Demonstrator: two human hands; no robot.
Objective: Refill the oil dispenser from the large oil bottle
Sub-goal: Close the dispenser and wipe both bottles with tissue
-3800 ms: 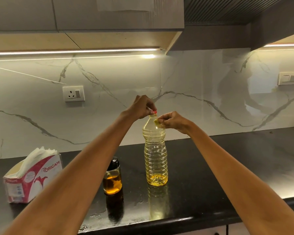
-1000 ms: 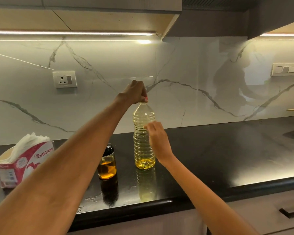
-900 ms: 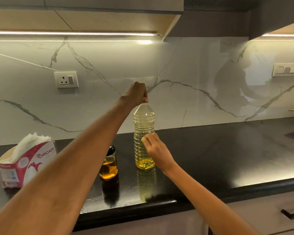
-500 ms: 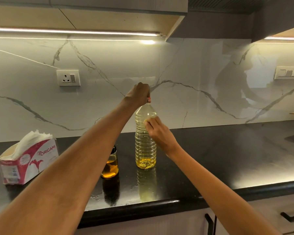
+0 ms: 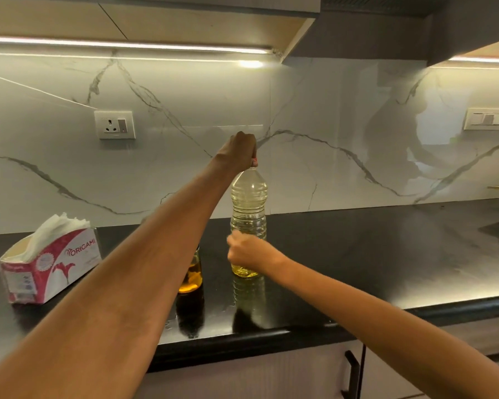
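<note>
the large oil bottle point(image 5: 248, 203) stands upright on the black countertop point(image 5: 357, 254), near the middle and a little back from the front edge, with only a shallow layer of yellow oil at its bottom. the left hand point(image 5: 240, 152) reaches over its top, fingers curled down around the red cap point(image 5: 254, 162), of which just a sliver shows. the right hand point(image 5: 247, 251) is blurred and sits in front of the bottle's lower body with fingers curled; whether it actually grips the bottle cannot be told. just left of the bottle, partly hidden behind the left forearm, stands the small glass oil dispenser point(image 5: 191, 276) holding amber oil. far left on the counter lies an opened tissue box point(image 5: 51, 266), white tissues sticking up. a wall socket point(image 5: 115, 125) sits on the marble backsplash point(image 5: 329, 110).
</note>
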